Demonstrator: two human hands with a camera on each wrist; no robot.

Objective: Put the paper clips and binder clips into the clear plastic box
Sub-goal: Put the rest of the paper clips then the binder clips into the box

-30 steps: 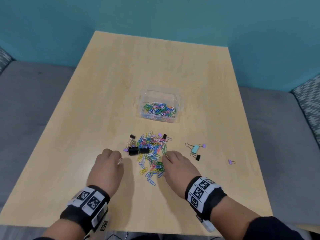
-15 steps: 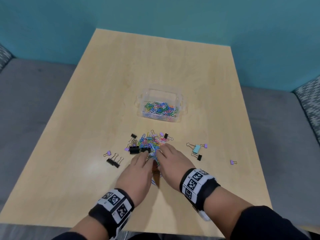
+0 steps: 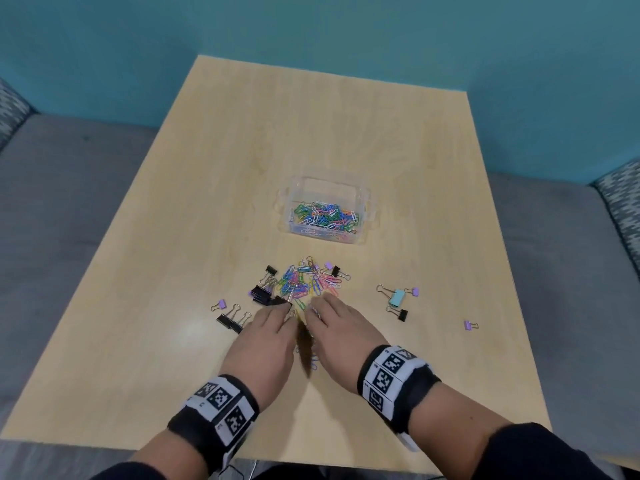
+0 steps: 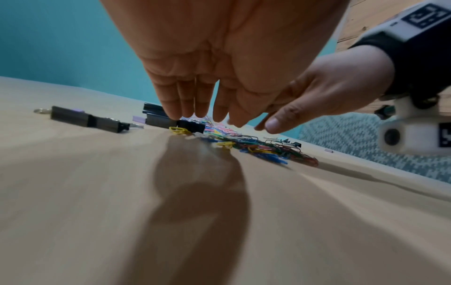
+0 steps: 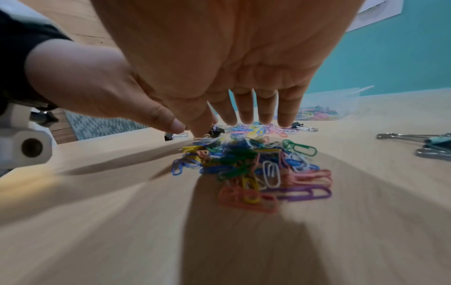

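You are somewhere in the middle of the job. The clear plastic box stands open near the centre of the tabletop, and it already holds a layer of coloured paper clips on its floor; I see no binder clip inside it, though the view is too small to be sure. Between the box and you lies the loose pile of paper clips, with several black binder clips mixed in at its left edge. Your left hand and your right hand are both low over the near part of this pile, close together, palms down. The fingers of both hands are straight and a little spread, holding nothing, with the tips down at the clips, as the two wrist views show; it looks to me like the start of a scoop with both hands. Much is left: this whole pile, a pair of black binder clips with a small purple clip to the left of your left hand, the light blue binder clip with a black one and a purple one just beside it on the right, and one lone purple clip well apart toward the right edge.
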